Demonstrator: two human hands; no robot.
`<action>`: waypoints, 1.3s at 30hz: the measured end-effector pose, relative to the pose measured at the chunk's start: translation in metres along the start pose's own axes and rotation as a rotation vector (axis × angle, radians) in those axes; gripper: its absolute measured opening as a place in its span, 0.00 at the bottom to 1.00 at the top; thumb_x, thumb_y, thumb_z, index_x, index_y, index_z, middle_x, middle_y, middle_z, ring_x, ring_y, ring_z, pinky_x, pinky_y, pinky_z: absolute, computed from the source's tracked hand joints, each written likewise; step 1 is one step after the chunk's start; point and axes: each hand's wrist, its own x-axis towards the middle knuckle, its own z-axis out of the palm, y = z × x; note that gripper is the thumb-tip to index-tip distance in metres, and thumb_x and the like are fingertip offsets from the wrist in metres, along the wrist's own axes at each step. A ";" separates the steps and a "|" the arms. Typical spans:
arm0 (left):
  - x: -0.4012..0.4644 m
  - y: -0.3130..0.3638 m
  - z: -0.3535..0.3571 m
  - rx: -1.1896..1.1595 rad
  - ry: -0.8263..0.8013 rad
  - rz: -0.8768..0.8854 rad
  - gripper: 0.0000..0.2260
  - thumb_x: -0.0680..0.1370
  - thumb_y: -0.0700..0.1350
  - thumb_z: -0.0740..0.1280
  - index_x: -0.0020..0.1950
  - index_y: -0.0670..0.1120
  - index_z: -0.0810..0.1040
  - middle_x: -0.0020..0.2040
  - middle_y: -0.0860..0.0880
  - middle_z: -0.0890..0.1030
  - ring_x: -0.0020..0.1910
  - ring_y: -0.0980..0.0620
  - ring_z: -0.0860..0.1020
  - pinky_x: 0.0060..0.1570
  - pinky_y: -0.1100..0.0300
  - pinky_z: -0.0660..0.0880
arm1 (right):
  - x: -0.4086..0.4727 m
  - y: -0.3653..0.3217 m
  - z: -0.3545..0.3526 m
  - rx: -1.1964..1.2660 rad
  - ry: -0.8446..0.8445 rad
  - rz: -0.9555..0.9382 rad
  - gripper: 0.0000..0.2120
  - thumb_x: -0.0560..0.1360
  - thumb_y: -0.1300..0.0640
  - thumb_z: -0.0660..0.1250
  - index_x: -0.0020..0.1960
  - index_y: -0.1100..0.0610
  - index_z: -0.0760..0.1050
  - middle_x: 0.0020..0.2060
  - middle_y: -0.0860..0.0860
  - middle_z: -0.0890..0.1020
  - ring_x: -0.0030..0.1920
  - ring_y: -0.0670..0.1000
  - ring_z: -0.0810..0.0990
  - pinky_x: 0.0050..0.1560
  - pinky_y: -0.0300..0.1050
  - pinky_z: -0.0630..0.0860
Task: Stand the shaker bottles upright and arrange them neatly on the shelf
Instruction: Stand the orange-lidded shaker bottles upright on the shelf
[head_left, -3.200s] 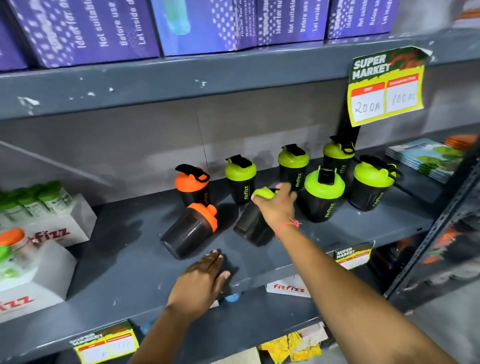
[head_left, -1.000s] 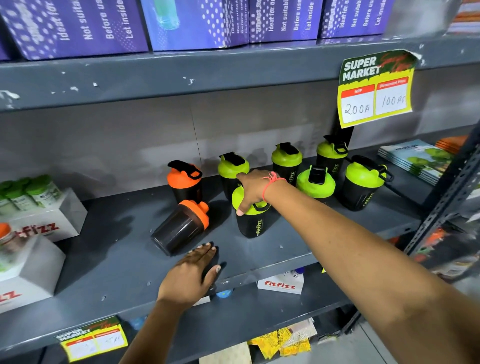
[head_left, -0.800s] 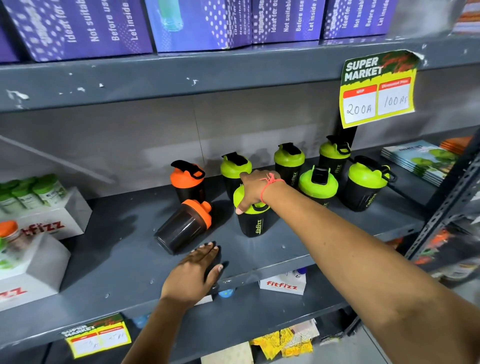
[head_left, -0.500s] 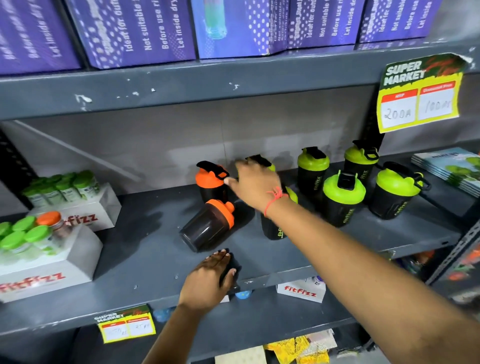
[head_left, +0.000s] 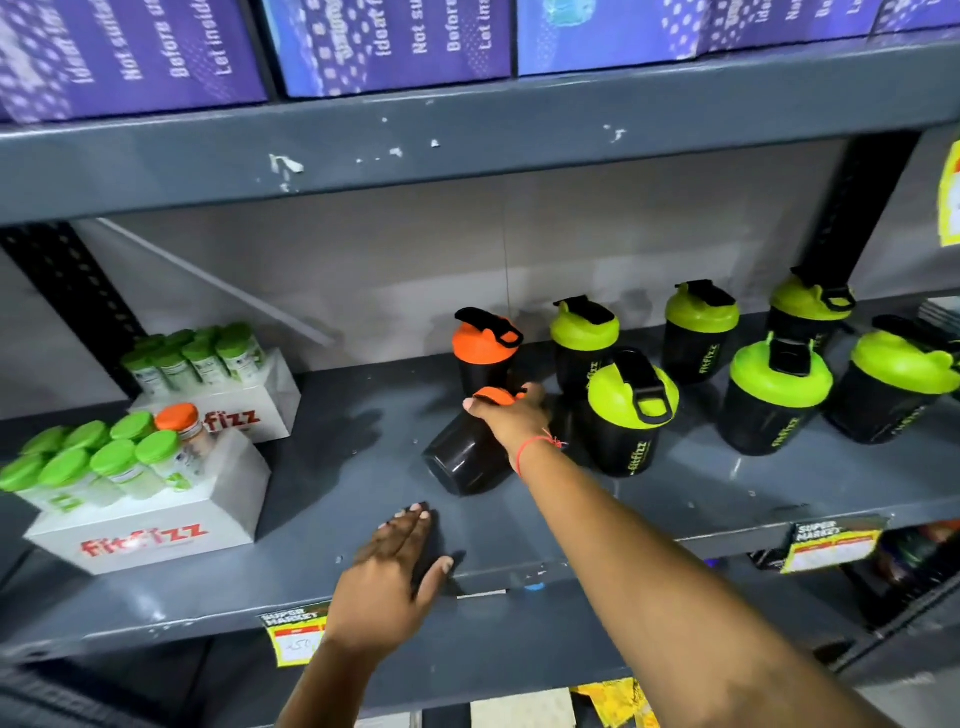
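Closing the right hand (head_left: 511, 415) around the orange lid of the tipped shaker bottle (head_left: 467, 457), lying just left of the upright green-lidded bottle (head_left: 626, 415), likely to stand it up; resting the left hand (head_left: 395, 571) flat and empty on the shelf (head_left: 701, 499) edge, seemingly for support.

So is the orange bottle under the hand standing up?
No, the tipped orange-lidded shaker leans over on the shelf under the right hand.

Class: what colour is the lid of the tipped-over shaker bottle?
Orange, on the tipped shaker bottle, seen in the head view.
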 end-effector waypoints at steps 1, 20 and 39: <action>0.000 -0.004 0.000 0.008 0.004 -0.006 0.33 0.77 0.64 0.43 0.61 0.43 0.75 0.60 0.44 0.78 0.56 0.45 0.77 0.54 0.57 0.72 | 0.001 0.001 0.001 0.033 0.024 0.009 0.39 0.64 0.49 0.75 0.68 0.56 0.59 0.66 0.61 0.67 0.62 0.63 0.73 0.65 0.58 0.72; 0.000 -0.003 -0.004 0.003 0.006 -0.026 0.35 0.77 0.63 0.42 0.59 0.40 0.77 0.58 0.42 0.79 0.55 0.45 0.78 0.51 0.48 0.74 | -0.047 0.017 -0.015 -0.606 0.195 -0.764 0.30 0.65 0.50 0.74 0.63 0.58 0.70 0.69 0.56 0.67 0.68 0.60 0.68 0.60 0.54 0.73; 0.001 -0.007 0.004 -0.024 0.013 0.017 0.41 0.73 0.69 0.37 0.66 0.41 0.69 0.66 0.44 0.72 0.65 0.45 0.69 0.63 0.53 0.55 | -0.087 -0.110 -0.053 -1.547 -0.315 -0.676 0.22 0.74 0.60 0.66 0.67 0.63 0.69 0.63 0.64 0.74 0.65 0.63 0.72 0.48 0.47 0.70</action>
